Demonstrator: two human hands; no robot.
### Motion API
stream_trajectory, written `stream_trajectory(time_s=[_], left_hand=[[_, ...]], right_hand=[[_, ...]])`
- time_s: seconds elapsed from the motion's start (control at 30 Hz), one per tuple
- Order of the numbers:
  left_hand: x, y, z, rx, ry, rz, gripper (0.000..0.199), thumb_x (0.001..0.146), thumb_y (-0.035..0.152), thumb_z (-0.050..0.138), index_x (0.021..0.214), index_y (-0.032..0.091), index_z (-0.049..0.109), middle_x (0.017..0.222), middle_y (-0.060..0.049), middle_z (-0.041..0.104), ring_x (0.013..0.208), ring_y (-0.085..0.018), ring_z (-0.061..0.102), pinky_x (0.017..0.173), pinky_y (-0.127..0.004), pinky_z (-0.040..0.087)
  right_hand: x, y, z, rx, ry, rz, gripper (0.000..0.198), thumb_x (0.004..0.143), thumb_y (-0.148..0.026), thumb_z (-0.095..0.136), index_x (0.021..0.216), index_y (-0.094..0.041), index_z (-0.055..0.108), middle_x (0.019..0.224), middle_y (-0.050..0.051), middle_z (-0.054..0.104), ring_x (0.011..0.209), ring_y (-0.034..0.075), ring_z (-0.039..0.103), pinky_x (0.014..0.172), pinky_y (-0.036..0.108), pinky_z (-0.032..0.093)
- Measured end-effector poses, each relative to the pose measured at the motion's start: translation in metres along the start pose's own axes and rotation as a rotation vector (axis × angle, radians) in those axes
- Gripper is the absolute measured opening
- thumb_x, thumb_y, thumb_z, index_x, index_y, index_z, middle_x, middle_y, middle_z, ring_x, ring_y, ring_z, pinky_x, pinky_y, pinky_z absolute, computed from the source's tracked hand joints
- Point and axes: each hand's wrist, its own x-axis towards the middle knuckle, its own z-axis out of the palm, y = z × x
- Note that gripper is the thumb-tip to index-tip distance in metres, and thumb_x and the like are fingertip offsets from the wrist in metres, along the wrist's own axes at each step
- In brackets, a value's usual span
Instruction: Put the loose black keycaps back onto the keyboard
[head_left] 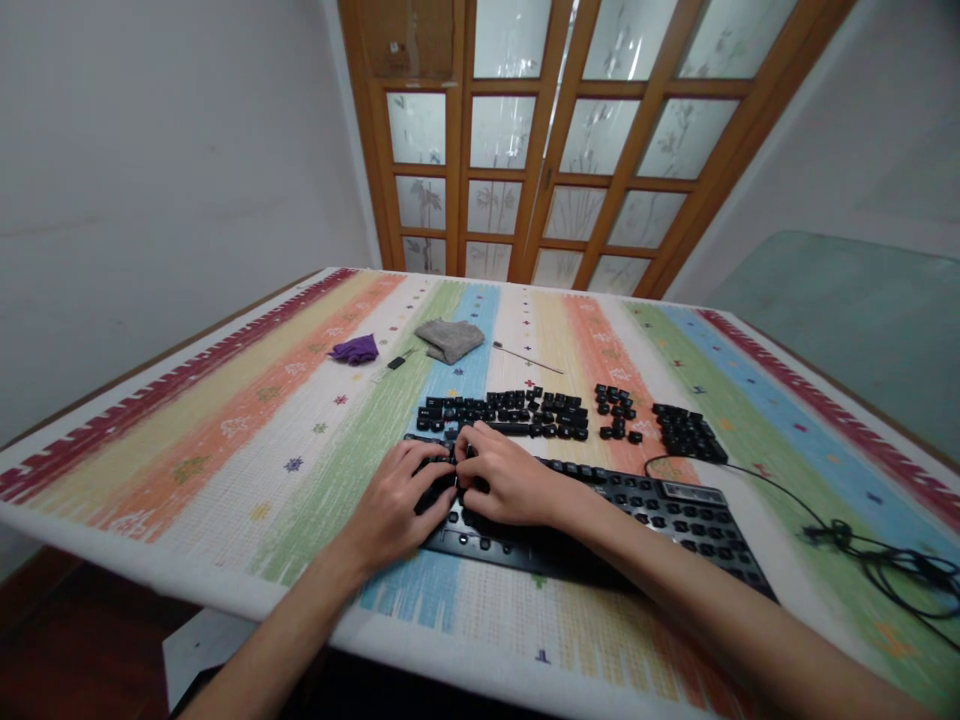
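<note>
A black keyboard [652, 500] with many keycaps off lies in front of me at a slant; bare key posts show across its right side. Over its left end rests my left hand [405, 500], fingers stretched across the upper left keys and thumb apart. My right hand [499, 475] is closed in a pinch beside the left fingertips, low over the keyboard. What it pinches is hidden behind the fingers. Behind the keyboard, loose black keycaps [502, 410] lie in rows, with a smaller group [615, 405] and a number-pad block [688, 432] to the right.
A grey cloth [450, 340], a purple cloth [355, 349], a small black tool [397, 361] and a thin brush-like stick [527, 357] lie farther back. The coiled cable [900, 565] is at right on the striped tablecloth [300, 470]. A glazed wooden door [555, 180] stands behind.
</note>
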Motion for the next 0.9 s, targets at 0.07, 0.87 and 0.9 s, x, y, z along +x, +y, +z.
stream_trajectory(time_s=[0.07, 0.87, 0.9], left_hand=[[-0.001, -0.001, 0.000, 0.003, 0.003, 0.003, 0.018, 0.090, 0.015, 0.062, 0.108, 0.017, 0.064, 0.111, -0.010, 0.065, 0.105, -0.025, 0.058, 0.092, -0.043, 0.051], [-0.003, 0.005, -0.006, -0.083, -0.119, 0.020, 0.021, 0.089, 0.020, 0.064, 0.109, 0.020, 0.070, 0.118, -0.011, 0.064, 0.111, -0.028, 0.053, 0.094, -0.052, 0.051], [-0.002, 0.005, -0.006, -0.083, -0.122, 0.019, 0.021, 0.089, 0.020, 0.064, 0.109, 0.020, 0.070, 0.118, -0.011, 0.064, 0.110, -0.028, 0.053, 0.094, -0.052, 0.051]], right_hand=[[-0.001, -0.003, 0.000, -0.035, 0.012, 0.001, 0.009, 0.080, -0.015, 0.065, 0.072, -0.014, 0.070, 0.098, 0.011, 0.058, 0.093, 0.022, 0.049, 0.083, 0.037, 0.044], [0.046, 0.111, -0.019, -0.165, 0.058, 0.557, 0.015, 0.086, -0.021, 0.065, 0.089, -0.014, 0.078, 0.100, 0.015, 0.070, 0.101, 0.028, 0.059, 0.090, 0.039, 0.043], [0.047, 0.112, -0.020, -0.158, 0.064, 0.555, 0.015, 0.087, -0.021, 0.065, 0.089, -0.014, 0.078, 0.100, 0.015, 0.071, 0.101, 0.028, 0.059, 0.090, 0.038, 0.043]])
